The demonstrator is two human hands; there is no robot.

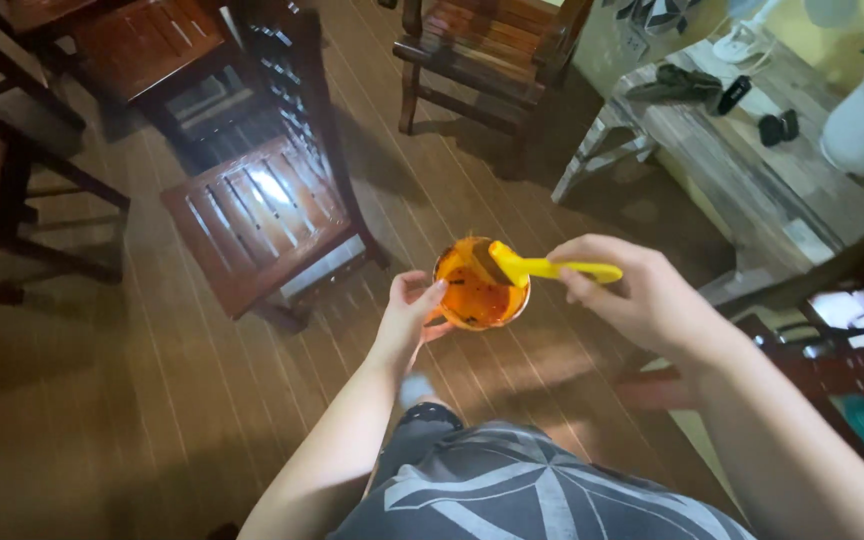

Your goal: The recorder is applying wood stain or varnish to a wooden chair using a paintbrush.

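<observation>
Slatted chair (257,215) sits left of your hands, on the wood floor (102,400). Your left hand (410,312) cups the orange-stained cup (479,285); your right hand (632,290) pinches a yellow brush (542,267), bristles resting on its rim.

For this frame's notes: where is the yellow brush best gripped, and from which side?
By the bare rear of the yellow brush handle, from the right, as the right hand does: its bristle end lies in the orange cup, which the left hand holds.
</observation>
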